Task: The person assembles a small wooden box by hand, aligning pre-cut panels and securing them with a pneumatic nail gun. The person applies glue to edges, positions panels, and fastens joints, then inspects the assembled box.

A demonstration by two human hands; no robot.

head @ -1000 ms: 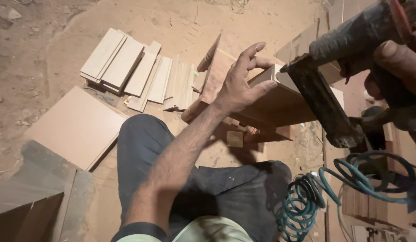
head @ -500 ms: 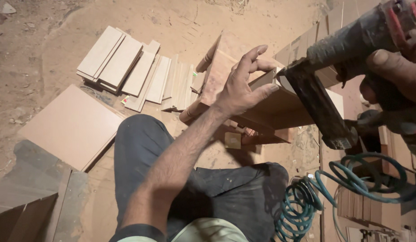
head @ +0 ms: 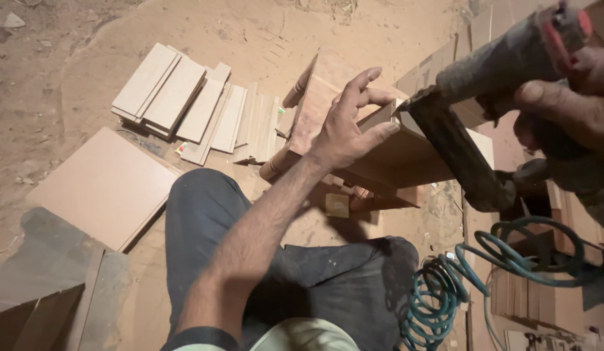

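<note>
**Fingers close to the nailer's nose**

Farthest left of the wooden box lies a flat square board [head: 104, 185] on the dirt floor [head: 48, 78], then a fanned pile of cut boards [head: 185, 104] just beside the box. The left hand [head: 347, 130] spreads its fingers [head: 380, 97] over the top edge of the wooden box [head: 393, 153], steadying it without closing around it. Touching the box's right corner is the nose of the pneumatic nail gun [head: 471, 123], which the right hand [head: 568, 104] grips firmly. A fastener skewing out through thin wood would likely strike the left thumb, which sits near that nose. Below and right of the box, the coiled teal air hose [head: 445, 292] could snag and jerk the tool.
</note>
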